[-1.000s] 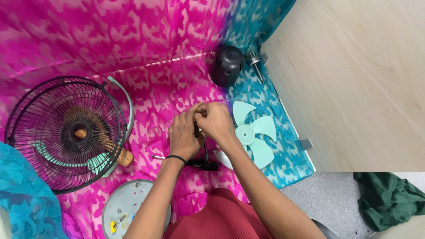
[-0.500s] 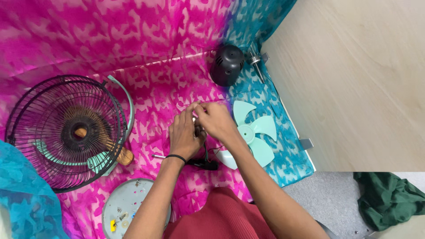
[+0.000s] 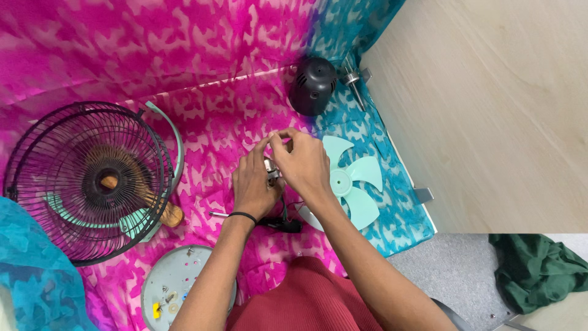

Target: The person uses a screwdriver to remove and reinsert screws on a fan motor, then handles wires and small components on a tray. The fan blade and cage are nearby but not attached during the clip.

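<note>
We see both hands meeting over the pink-and-teal cloth [image 3: 202, 55] that covers the table. The left hand [image 3: 254, 184] cups a small metal part [image 3: 270, 171] from below, and the right hand [image 3: 304, 162] closes over it from the other side, its fingertips pinched against the left ones just above the part. Most of the part is hidden between the palms. Below the hands a black piece with wires [image 3: 283, 224] lies on the cloth. A pale green fan blade [image 3: 352, 184] lies just beside the right hand, partly under the wrist. The black motor housing [image 3: 313, 86] stands farther up, with a metal shaft [image 3: 355, 83] next to it. To the left lies the dark wire fan guard [image 3: 79, 178], and a grey round plate [image 3: 177, 288] lies near the left forearm.
</note>
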